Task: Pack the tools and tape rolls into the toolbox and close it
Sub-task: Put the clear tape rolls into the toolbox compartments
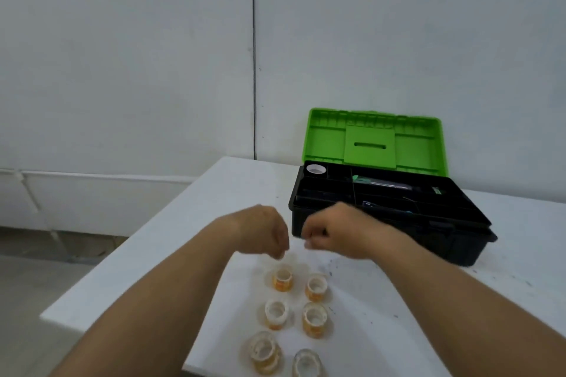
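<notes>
A black toolbox (309, 225) with its green lid (373, 139) raised stands at the back right of the white table (232, 190). Its tray holds a white tape roll (316, 169) in the far-left compartment and a green-handled tool (382, 182). Several clear tape rolls with orange cores stand in two columns near the front edge, the farthest pair being one roll (282, 278) and its neighbour (316, 287). My left hand (263, 231) and my right hand (332, 231) hover side by side above the farthest rolls, fingers curled downward, blurred. Nothing shows in either hand.
The table's left edge (128, 239) drops to a grey floor. A pale wall (398, 40) rises right behind the toolbox. Dark scuff marks (337, 266) lie on the table in front of the toolbox.
</notes>
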